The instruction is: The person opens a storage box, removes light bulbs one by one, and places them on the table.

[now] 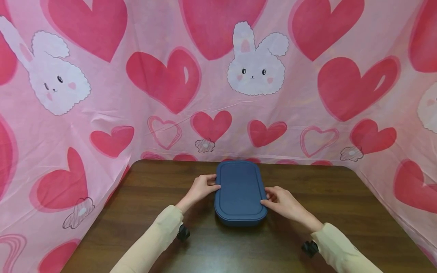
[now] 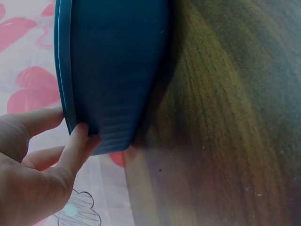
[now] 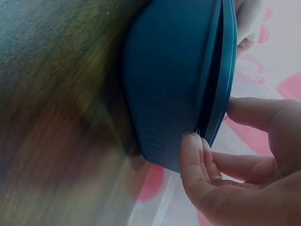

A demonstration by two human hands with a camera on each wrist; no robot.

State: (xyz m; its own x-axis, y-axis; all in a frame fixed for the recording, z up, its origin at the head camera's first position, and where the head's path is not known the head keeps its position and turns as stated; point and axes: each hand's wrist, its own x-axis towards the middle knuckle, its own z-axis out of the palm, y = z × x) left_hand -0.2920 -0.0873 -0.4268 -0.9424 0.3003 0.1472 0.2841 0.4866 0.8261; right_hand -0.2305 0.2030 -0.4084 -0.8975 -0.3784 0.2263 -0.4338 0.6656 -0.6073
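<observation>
A blue rectangular box (image 1: 240,223) stands on the table with a blue lid (image 1: 239,189) on top. My left hand (image 1: 199,189) pinches the lid's left edge, thumb on top and fingers under the rim, as the left wrist view shows. On the opposite side my right hand (image 1: 282,202) pinches the lid's right edge near the front corner. A dark gap shows between lid and box body (image 3: 164,70) in the right wrist view, so the lid is slightly raised there. What the box contains is hidden.
The brown wooden table (image 1: 164,172) extends to both sides and in front of the box. A pink cloth (image 1: 211,102) with hearts and rabbits hangs behind the table and along its sides. Black wrist devices (image 1: 183,232) sit below both sleeves.
</observation>
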